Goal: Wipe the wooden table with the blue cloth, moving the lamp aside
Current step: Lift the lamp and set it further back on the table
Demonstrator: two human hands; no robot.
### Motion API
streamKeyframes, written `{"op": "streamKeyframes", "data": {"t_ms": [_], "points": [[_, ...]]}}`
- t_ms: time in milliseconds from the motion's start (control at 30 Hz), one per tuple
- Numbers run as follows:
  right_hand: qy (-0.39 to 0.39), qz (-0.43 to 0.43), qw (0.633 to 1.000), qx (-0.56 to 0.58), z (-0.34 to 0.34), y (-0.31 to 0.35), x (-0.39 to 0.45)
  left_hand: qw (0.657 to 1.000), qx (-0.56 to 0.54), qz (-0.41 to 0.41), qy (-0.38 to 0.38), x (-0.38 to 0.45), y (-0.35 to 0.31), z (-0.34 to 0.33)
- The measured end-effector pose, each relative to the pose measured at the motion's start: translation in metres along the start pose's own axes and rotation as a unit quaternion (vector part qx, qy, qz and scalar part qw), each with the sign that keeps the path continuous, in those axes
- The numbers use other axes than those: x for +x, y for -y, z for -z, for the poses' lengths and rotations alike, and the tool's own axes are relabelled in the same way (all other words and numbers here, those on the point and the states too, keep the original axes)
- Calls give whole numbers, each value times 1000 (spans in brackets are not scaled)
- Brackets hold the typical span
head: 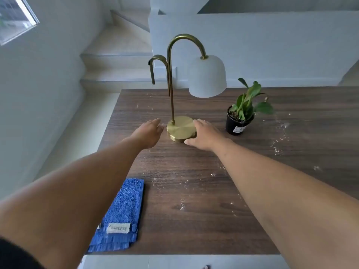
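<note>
A brass lamp (180,128) with a round base, a curved neck and a white shade stands in the middle of the dark wooden table (194,191). My right hand (204,135) rests against the right side of the base, thumb at its front edge, fingers curved round it. My left hand (148,133) hovers just left of the base, fingers extended and apart, a small gap between them and the brass. The folded blue cloth (122,216) with a white label lies near the front left edge, partly under my left forearm. White dust specks are scattered over the wood.
A small potted plant (242,117) in a black pot stands right of the lamp, close to my right hand. Beyond the far table edge rise pale stairs (116,61) and a white wall. The table's left edge drops to the floor.
</note>
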State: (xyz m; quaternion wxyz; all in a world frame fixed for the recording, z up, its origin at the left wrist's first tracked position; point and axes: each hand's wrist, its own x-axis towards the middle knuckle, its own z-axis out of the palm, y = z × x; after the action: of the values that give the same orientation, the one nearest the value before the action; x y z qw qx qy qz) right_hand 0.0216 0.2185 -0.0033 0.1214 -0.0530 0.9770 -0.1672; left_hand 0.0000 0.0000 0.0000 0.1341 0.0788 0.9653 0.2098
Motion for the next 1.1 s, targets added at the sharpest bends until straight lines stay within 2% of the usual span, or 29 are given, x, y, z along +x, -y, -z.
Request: {"op": "streamKeyframes", "data": {"t_ms": [100,267,400,800,1100], "points": [[-8,-13,1000,14,-11,3,15,996,-82,4,-29,19,5,-5],[-22,-54,998,29,-23,5,26,979,-201,-30,-25,45,1,-15],[-32,-61,996,52,-30,5,28,964,-258,-47,-55,63,-3,-18],[-35,-40,997,62,-23,-1,49,936,-330,-38,-119,85,-3,-29],[-40,-31,994,97,-2,-9,112,947,-290,-40,-133,149,-4,-4]]}}
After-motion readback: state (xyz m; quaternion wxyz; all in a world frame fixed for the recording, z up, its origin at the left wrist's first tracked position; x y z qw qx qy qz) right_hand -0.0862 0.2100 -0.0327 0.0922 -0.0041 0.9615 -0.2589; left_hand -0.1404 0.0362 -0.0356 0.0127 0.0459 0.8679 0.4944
